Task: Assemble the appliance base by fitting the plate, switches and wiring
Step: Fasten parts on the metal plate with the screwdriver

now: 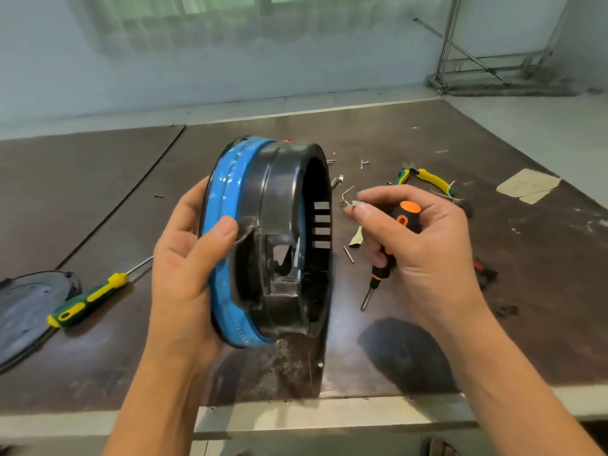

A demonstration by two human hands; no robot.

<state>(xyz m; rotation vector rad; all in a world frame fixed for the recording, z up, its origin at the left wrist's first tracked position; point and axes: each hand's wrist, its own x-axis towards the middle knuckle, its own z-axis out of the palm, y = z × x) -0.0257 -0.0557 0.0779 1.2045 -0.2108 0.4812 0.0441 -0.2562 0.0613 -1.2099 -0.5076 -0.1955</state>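
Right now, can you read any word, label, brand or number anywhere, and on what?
No text is readable.
On the blue band of the appliance base: faint marks along its lower edge, too blurred to read.
On the orange screwdriver: no print visible.
On the yellow-green screwdriver: no print visible.
On the pliers: no print visible.

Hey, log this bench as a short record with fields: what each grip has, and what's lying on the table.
left grip: holds the appliance base turned on edge, thumb on its blue band
right grip: holds the orange screwdriver, tip down; thumb and forefinger pinch a small metal part
tools on table: green screwdriver at left; pliers at far right
other: round plate at left edge; loose screws beside the base
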